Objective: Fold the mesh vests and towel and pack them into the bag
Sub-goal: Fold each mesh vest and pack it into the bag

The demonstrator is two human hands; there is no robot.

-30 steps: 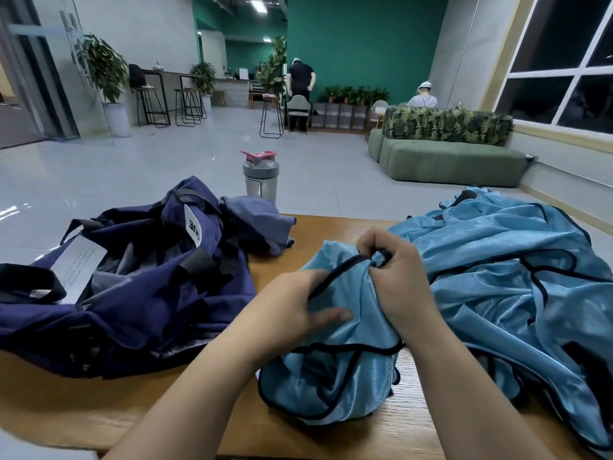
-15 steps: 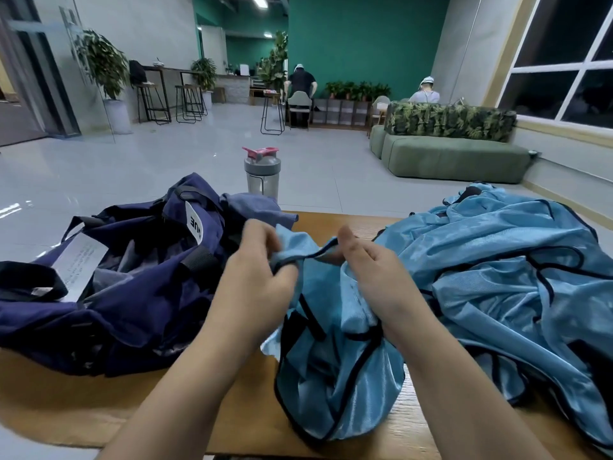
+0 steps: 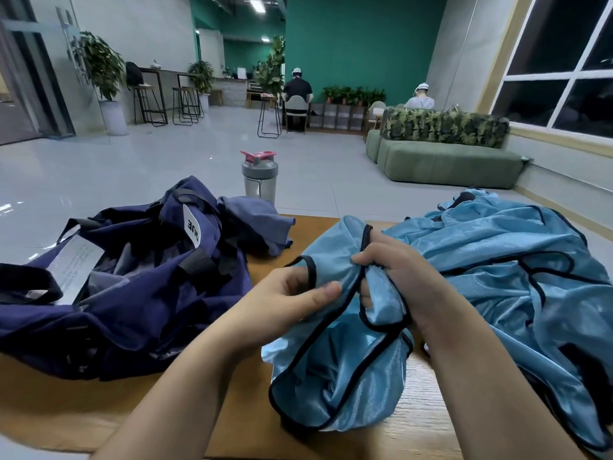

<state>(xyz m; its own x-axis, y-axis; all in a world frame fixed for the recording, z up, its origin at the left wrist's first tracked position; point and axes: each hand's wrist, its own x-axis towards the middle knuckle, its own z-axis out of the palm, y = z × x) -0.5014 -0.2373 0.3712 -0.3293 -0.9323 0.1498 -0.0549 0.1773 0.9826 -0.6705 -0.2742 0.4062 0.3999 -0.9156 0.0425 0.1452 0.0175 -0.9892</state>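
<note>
Wooden table (image 3: 298,433), both hands (image 3: 335,290) gripping bunched blue vest (image 3: 338,370)

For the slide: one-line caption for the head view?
Both hands, left hand and right hand, grip a light-blue mesh vest beside the open navy bag.

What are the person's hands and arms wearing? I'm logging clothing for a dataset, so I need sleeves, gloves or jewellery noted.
Nothing shows on either. The left hand and right hand are bare, with no gloves, rings, watch or wristband in view. Both forearms are uncovered up to the picture's lower edge, so no sleeve is visible. The fingernails look short and unpainted.
</note>
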